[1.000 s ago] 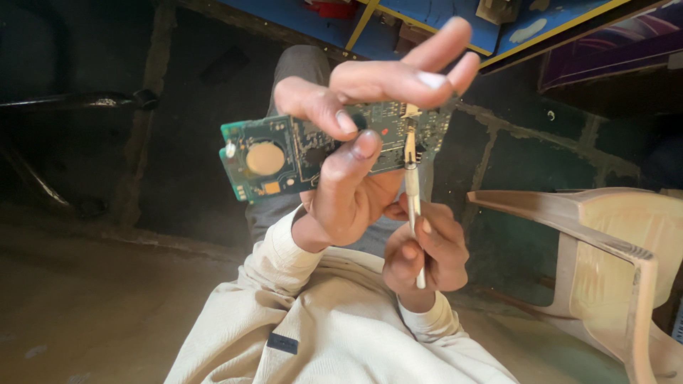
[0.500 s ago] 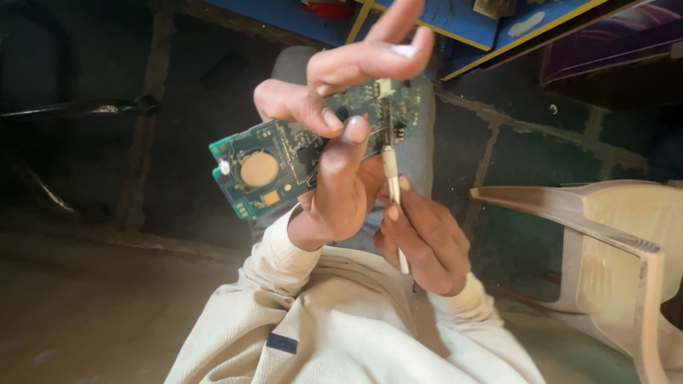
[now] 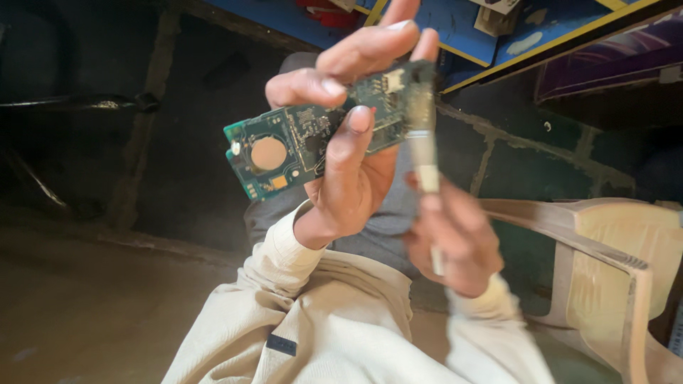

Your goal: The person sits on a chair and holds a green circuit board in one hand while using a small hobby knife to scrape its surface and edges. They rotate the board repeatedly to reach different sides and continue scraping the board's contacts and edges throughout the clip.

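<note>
My left hand [image 3: 348, 153] holds a green circuit board [image 3: 299, 142] up in front of me, thumb across its face and fingers over its top edge. The board carries a round copper-coloured disc [image 3: 269, 153] near its left end. My right hand [image 3: 455, 238] grips a small pale-handled brush [image 3: 425, 171], blurred by motion, with its bristle end against the right end of the board. Both cream sleeves [image 3: 284, 263] reach up from the bottom of the view.
A beige plastic chair [image 3: 605, 249] stands at the right. Behind the hands is a dark green tiled wall [image 3: 541, 156], and a blue surface with yellow edging [image 3: 484, 43] runs along the top. A dark bar [image 3: 78, 103] crosses the left side.
The board has tilted and shifted slightly left and lower in view. My right hand with the brush has moved right and down, and is now blurred.
</note>
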A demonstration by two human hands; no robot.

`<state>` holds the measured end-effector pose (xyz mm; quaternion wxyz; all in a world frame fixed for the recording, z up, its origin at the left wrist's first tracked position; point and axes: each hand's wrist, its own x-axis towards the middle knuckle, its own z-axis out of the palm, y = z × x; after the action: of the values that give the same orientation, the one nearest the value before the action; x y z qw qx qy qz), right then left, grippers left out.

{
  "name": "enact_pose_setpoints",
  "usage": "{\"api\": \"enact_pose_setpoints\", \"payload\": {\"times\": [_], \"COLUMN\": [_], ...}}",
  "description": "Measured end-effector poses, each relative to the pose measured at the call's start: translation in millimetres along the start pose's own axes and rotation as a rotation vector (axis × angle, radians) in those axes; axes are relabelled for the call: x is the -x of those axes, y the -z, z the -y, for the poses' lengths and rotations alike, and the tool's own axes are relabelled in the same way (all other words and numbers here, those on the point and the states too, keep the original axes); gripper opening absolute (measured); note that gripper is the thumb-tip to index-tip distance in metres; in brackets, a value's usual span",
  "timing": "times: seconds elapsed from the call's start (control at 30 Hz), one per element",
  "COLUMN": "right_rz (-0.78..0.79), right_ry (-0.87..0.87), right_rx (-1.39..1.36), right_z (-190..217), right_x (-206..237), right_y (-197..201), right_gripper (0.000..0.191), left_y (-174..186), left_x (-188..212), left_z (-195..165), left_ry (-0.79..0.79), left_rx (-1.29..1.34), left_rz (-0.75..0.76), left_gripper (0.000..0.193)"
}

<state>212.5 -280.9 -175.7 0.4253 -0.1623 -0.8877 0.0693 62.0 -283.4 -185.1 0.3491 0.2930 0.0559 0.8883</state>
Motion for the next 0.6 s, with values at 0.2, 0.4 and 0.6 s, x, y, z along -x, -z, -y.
{"api": "enact_pose_setpoints", "payload": {"times": [0.2,0.4,0.6], "right_rz": [-0.656,-0.316,-0.35], "right_ry": [-0.307,-0.168,-0.229], "right_rx": [-0.299,-0.115,-0.099], "right_z": [5,9,24], "right_x": [26,41,33], "right_y": [-43,-28,-33], "right_gripper": [0.033,0.027,0.025], "left_y": [0,6,11], "left_x": [1,-4,4], "left_z": [-5,-7,-4], "left_ry": [0.145,0.136,0.092], "left_rx": [0.183,0.091,-0.017], "left_rz": [-0.012,0.068,0.107], "left_gripper": [0.035,0.032,0.021]}}
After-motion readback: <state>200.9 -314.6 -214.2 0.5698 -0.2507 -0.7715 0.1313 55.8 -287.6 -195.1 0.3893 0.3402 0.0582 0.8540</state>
